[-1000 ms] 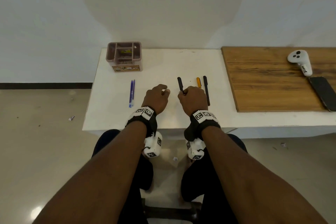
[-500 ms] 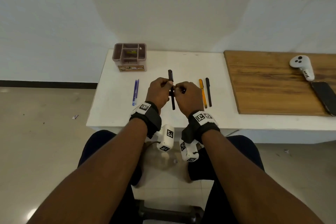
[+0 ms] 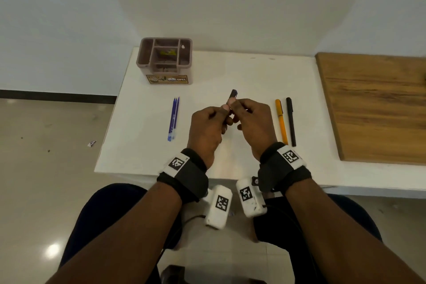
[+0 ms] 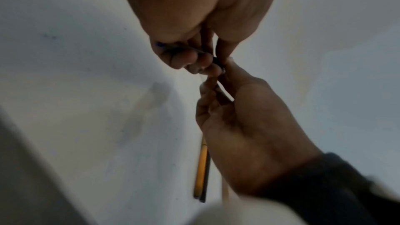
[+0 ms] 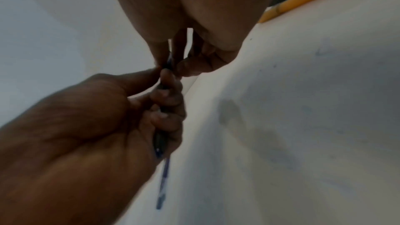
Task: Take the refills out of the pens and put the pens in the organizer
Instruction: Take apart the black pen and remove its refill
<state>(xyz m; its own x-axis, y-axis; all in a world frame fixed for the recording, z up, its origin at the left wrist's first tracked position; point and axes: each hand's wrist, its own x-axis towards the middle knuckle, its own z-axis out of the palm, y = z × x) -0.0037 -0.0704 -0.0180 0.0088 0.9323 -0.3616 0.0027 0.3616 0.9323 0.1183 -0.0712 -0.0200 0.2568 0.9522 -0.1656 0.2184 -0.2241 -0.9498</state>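
While the person sits at the white surface (image 3: 230,71), both hands are up above it, close together, and they hold one dark pen (image 3: 232,95) between them. The left hand (image 3: 207,127) has its fingers curled round the lower part of the pen. The right hand (image 3: 252,124) pinches the pen just beside the left thumb. The top end of the pen sticks up past the fingertips. In the right wrist view, a bit of blue shows at the pen's lower end, under the left hand.

Two blue refills (image 3: 173,119) lie side by side on the surface, to the left of the hands. An orange pen (image 3: 281,121) and a black pen (image 3: 291,121) lie next to each other on the right, near the right hand. The brown organizer (image 3: 164,76) stands at the back left part of the surface, well apart from the hands. A wooden board (image 3: 373,108) lies on the far right.
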